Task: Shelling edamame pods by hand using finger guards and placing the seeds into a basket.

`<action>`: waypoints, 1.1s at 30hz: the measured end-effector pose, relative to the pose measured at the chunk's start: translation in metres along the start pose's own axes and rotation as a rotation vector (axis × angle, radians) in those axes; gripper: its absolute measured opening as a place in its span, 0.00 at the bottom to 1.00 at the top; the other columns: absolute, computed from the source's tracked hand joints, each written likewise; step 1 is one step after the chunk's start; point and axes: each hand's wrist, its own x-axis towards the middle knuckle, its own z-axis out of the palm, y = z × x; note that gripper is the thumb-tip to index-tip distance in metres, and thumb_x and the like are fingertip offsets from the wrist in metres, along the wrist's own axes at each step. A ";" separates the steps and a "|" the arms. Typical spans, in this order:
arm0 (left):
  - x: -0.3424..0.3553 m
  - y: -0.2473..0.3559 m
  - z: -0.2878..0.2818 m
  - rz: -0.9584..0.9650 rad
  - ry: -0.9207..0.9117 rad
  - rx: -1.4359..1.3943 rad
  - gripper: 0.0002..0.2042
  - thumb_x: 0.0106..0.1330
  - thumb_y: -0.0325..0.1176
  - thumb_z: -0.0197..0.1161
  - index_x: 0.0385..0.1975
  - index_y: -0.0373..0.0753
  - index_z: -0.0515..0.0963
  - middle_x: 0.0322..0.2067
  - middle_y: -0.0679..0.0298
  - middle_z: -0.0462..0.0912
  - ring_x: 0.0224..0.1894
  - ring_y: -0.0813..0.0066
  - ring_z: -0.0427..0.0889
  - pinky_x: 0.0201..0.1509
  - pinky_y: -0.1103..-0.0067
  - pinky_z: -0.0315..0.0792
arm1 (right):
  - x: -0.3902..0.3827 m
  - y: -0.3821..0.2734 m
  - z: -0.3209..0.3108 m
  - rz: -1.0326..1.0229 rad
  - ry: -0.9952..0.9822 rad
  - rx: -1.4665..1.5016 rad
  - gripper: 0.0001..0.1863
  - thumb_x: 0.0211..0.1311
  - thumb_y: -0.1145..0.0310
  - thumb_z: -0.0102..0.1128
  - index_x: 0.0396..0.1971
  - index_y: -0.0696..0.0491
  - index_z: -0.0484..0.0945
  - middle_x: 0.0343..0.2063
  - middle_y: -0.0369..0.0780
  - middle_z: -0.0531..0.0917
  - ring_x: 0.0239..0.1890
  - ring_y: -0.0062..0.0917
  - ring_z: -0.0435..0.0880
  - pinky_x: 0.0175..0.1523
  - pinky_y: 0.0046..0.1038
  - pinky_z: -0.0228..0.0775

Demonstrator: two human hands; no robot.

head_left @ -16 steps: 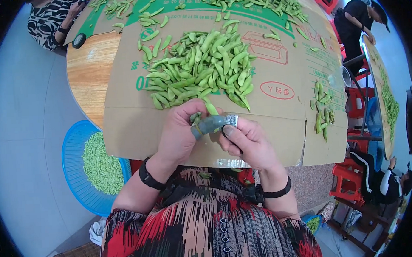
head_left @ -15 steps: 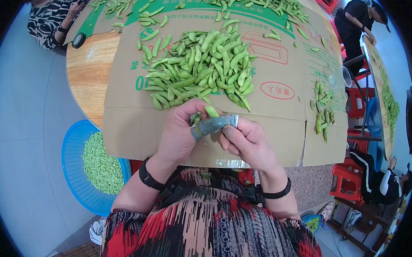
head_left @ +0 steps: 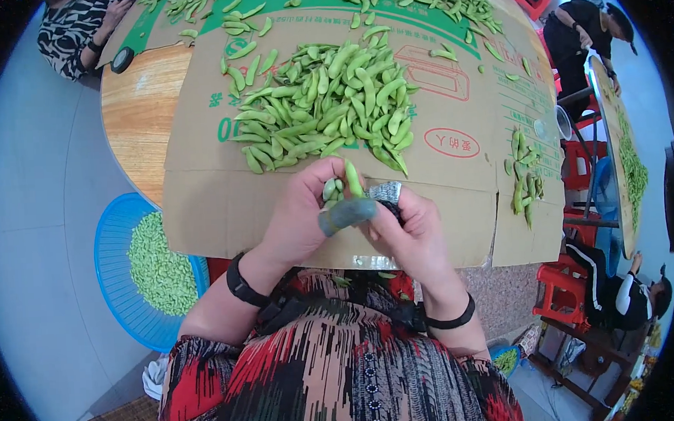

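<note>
My left hand (head_left: 296,212) is closed around a green soybean pod (head_left: 353,180), which sticks up between its fingers. Several shelled beans (head_left: 331,190) are cupped beside the pod. A worn grey-green finger cover (head_left: 346,216) wraps the left thumb. Close against that thumb tip is my right hand (head_left: 417,229), its thumb and fingers drawn together; whatever they pinch is hidden. Silvery wrapping (head_left: 385,192) covers a right fingertip. Just beyond both hands, a big pile of soybean pods (head_left: 332,105) lies on the flattened cardboard (head_left: 441,183).
A blue basket (head_left: 110,258) of shelled beans stands below the table's left side. Smaller pods (head_left: 526,174) lie at the right, more (head_left: 448,6) along the far side. One person (head_left: 81,33) sits far left; others (head_left: 589,30) work at another table (head_left: 606,97) near red stools (head_left: 562,291).
The pod in my left hand now stands more upright, and the beans beside it show more. My right hand's silvery-wrapped fingertip has lifted slightly away from the left thumb.
</note>
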 end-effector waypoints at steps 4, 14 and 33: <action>-0.001 -0.002 0.001 0.076 0.076 0.292 0.07 0.59 0.28 0.61 0.37 0.38 0.77 0.30 0.73 0.76 0.30 0.90 0.71 0.31 0.91 0.63 | -0.001 -0.003 0.009 -0.101 0.158 -0.265 0.07 0.64 0.71 0.51 0.28 0.57 0.75 0.16 0.27 0.70 0.17 0.08 0.63 0.23 0.13 0.55; -0.008 0.005 0.001 -0.172 0.055 -0.089 0.18 0.59 0.22 0.56 0.52 0.38 0.72 0.30 0.74 0.76 0.30 0.86 0.73 0.34 0.88 0.66 | -0.004 -0.008 -0.002 0.144 0.134 -0.019 0.11 0.67 0.64 0.47 0.31 0.55 0.74 0.16 0.27 0.69 0.17 0.07 0.62 0.22 0.13 0.53; -0.010 0.016 -0.001 -0.018 -0.250 0.058 0.28 0.58 0.23 0.59 0.61 0.37 0.60 0.28 0.71 0.77 0.28 0.86 0.75 0.31 0.87 0.68 | 0.002 0.000 0.025 -0.013 0.207 0.571 0.08 0.62 0.75 0.51 0.41 0.55 0.68 0.21 0.29 0.71 0.15 0.09 0.62 0.18 0.12 0.51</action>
